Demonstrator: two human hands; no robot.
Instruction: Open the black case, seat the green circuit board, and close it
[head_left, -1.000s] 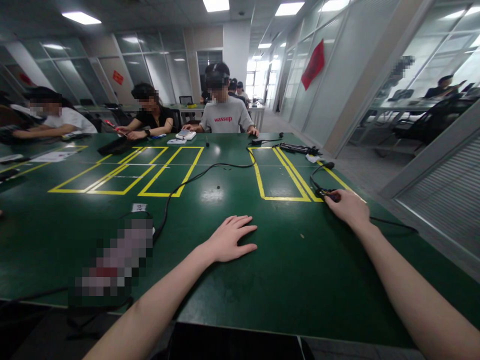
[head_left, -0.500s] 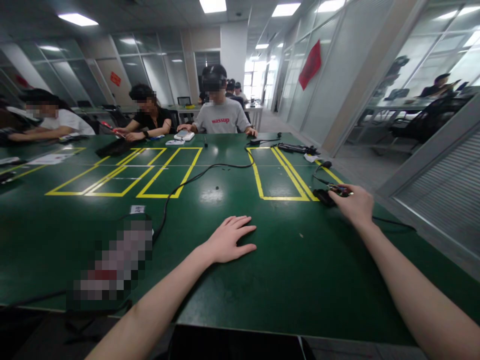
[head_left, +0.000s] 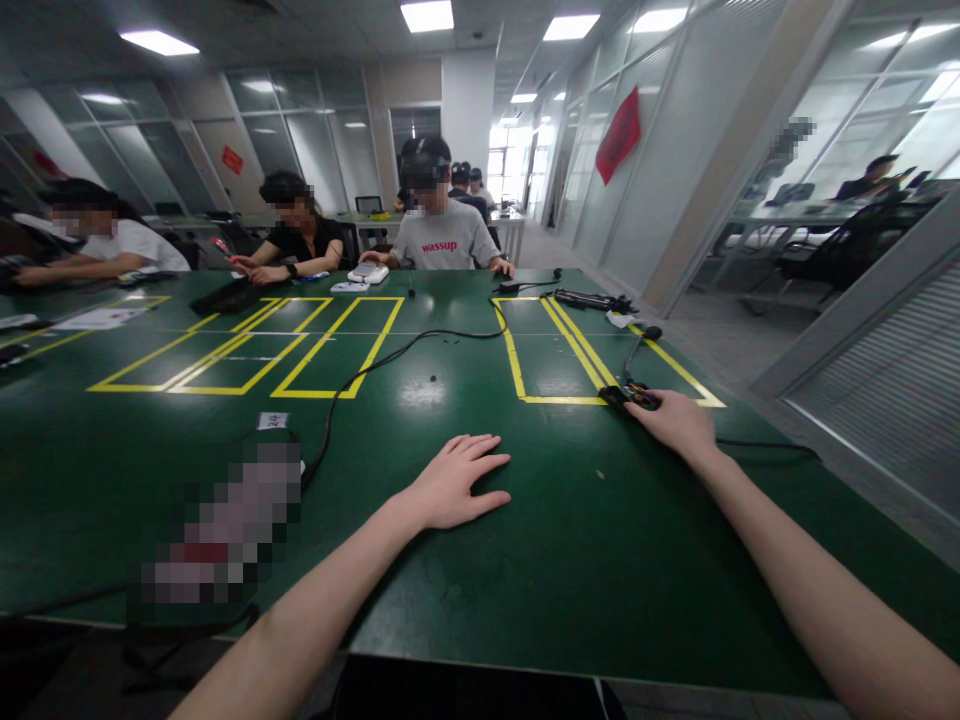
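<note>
My left hand (head_left: 459,482) lies flat on the green table (head_left: 540,580), fingers spread, holding nothing. At the right, my right hand (head_left: 676,422) has its fingers closed on a small black device (head_left: 616,400) with thin coloured wires. The device rests near the lower corner of a yellow tape outline (head_left: 562,400). A black cable (head_left: 772,447) runs out to the right from beside my right wrist. Part of the device is hidden behind my fingers.
A long black cable (head_left: 405,348) curves across the table from a blurred-out object (head_left: 232,520) at the left. A folded black tripod-like item (head_left: 592,300) lies at the far right. Across the table sit a person in a grey shirt (head_left: 442,235) and other people.
My right hand has moved left with the black device, uncovering the lower right corner of the tape outline. My left hand has stayed in place on the table.
</note>
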